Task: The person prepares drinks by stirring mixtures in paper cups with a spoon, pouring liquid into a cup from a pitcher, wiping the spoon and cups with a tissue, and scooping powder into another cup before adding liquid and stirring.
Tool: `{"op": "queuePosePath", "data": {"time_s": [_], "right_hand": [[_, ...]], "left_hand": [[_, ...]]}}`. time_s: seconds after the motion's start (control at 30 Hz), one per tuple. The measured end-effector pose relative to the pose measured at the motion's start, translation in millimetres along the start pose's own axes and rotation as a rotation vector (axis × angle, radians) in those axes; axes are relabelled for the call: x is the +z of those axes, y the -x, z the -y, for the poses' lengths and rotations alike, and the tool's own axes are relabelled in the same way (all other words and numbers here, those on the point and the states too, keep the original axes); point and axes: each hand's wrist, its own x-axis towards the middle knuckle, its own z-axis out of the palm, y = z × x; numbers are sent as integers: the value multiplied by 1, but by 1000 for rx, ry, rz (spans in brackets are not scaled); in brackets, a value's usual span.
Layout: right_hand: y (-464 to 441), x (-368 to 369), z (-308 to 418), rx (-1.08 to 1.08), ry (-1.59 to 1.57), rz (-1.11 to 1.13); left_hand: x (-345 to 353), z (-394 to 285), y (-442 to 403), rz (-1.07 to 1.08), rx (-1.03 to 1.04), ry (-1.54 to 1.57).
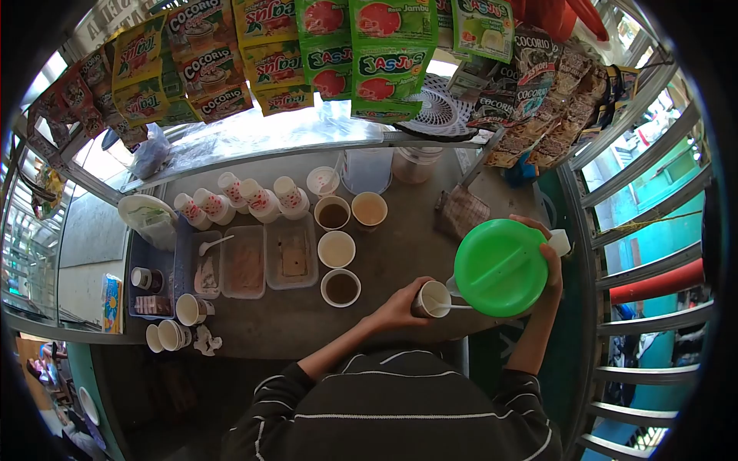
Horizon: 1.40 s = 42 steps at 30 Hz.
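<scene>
My left hand (401, 307) is wrapped round a paper cup (421, 302) near the counter's front edge. A white spoon (460, 307) slants out of that cup to the right. In my right hand (552, 265) is a pitcher with a round green lid (501, 265), gripped at its right side, where a white handle end (560, 243) shows. The pitcher is beside the cup, its pale spout close to the rim; I cannot tell whether liquid flows. Left of my hands stand filled cups, among them one with dark drink (341, 287) and one with pale drink (337, 250).
Plastic tubs of powder (244, 261) and stacked patterned cups (261, 201) stand at the left, with a blue basket (183, 253) beside them. A checked cloth (463, 213) lies behind the pitcher. Drink sachets (392, 65) hang overhead. Metal bars (653, 332) run along the right.
</scene>
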Motion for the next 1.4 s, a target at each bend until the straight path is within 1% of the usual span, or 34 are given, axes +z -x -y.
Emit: {"op": "queuePosePath", "data": {"time_s": [0.07,0.13,0.17,0.23,0.3,0.37,0.4,0.47,0.57,0.7,0.87,1.2,1.27,1.4], "right_hand": [[1,3,-2,0,30,6],[-2,7,-4,-67,207,77],[-3,9,-4,-65,203,75],[-5,15,-4,-110,286,201],[-6,21,-5,-118,290,198],[-8,25,-3,-167,389,243],[-10,27,-3,-166,388,242],[-12,32,-5,-210,508,285],[-14,39,-5,-219,562,297],[-13,43,-6,-202,555,295],[-12,46,-11,-227,656,325],[-11,49,-14,-227,697,338],[-10,52,-12,-202,731,333],[-11,50,-17,-226,740,354]], "left_hand": [[1,4,1,2,2,-17],[0,3,3,5,3,-35],[-1,2,5,6,4,-47],[-4,-1,10,5,0,-61],[-6,-4,13,15,-50,-33],[-5,-2,18,8,-63,-38],[-6,-3,19,4,-72,-44],[-8,-5,22,8,-81,-41],[-8,-4,24,7,-95,-41],[-10,-2,25,18,-99,-56],[-10,-4,26,21,-99,-79],[-13,-18,26,8,-136,-91],[-12,-16,27,2,-118,-94],[-10,-8,27,2,-110,-105]]}}
